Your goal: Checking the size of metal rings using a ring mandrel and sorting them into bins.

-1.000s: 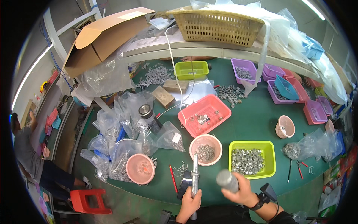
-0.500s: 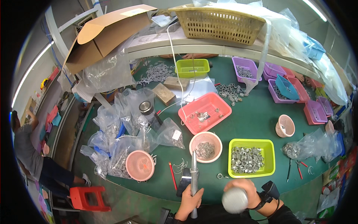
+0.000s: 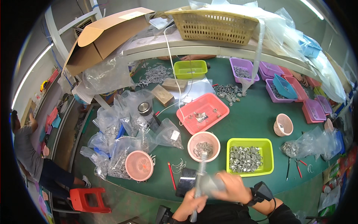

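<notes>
My left hand [image 3: 192, 201] is closed around the lower part of a tapered metal ring mandrel [image 3: 203, 164], which points away from me, tip over the near side of a pink basket [image 3: 190, 145] of small metal rings. A band, seemingly a ring, sits partway along the mandrel. My right hand [image 3: 235, 187] grips a grey, round-ended mallet head [image 3: 213, 185], blurred by motion, right against or beside the mandrel; contact cannot be made out. Its handle is hidden. Right of the basket stands a lime-green tray [image 3: 269, 158] full of metal rings [image 3: 246, 159].
A dark phone [image 3: 185, 183] and a red pen [image 3: 172, 175] lie left of the mandrel. Further left are an empty pink basket [image 3: 139, 166] and bags of parts [image 3: 121, 160]. A pink tray [image 3: 218, 104] lies beyond. Pliers [image 3: 299, 170] lie at right. A shelf [image 3: 156, 50] spans the back.
My right hand has swung the mallet left, from beside the mandrel to close against it. The mandrel has tilted and shifted slightly right in my left hand, uncovering more of the phone.
</notes>
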Tool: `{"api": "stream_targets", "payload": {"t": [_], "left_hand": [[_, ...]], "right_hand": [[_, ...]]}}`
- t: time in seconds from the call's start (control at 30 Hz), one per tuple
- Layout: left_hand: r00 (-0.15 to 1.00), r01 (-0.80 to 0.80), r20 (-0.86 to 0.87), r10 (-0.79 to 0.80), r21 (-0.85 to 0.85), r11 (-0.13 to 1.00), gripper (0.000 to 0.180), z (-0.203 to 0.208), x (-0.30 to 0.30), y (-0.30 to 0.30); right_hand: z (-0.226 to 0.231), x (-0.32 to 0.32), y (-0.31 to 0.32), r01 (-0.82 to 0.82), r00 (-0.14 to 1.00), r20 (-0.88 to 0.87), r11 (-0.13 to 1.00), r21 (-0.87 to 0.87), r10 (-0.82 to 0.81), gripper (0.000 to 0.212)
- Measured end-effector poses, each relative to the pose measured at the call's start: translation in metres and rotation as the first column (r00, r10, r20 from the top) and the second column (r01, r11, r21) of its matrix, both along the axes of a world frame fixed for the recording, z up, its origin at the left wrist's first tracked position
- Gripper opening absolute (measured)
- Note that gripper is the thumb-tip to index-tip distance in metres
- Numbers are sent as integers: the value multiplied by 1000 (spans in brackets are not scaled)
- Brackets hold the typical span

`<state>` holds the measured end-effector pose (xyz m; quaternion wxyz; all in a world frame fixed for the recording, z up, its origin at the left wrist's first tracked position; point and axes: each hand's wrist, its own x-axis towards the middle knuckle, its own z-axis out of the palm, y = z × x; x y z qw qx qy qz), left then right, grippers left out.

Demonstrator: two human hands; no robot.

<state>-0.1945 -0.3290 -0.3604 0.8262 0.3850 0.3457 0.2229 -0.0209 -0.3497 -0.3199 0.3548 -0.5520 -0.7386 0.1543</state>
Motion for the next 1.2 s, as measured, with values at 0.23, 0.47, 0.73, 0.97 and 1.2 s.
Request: {"api": "stream_targets", "payload": {"t": [0.23,0.47,0.73,0.97,1.2], "left_hand": [[985,-174,-30,171,-139,975,12,-7,1,7],[975,-109,-164,153,251,962,11,-9,1,9],[964,-134,-194,180,228,964,10,-18,5,-5],[976,-178,-122,182,41,983,10,-33,-12,-14],[984,-139,-95,148,93,986,14,-30,-3,-5]], "right_hand": [[-1,5,-6,128,968,-220,992,14,-121,47],[-40,16,20,399,878,-106,836,-378,-466,42],[-15,1,0,-89,986,-97,929,360,132,44],[-66,16,0,327,894,-139,834,-446,-425,39],[-158,12,-41,272,962,205,674,-687,-180,41]]}}
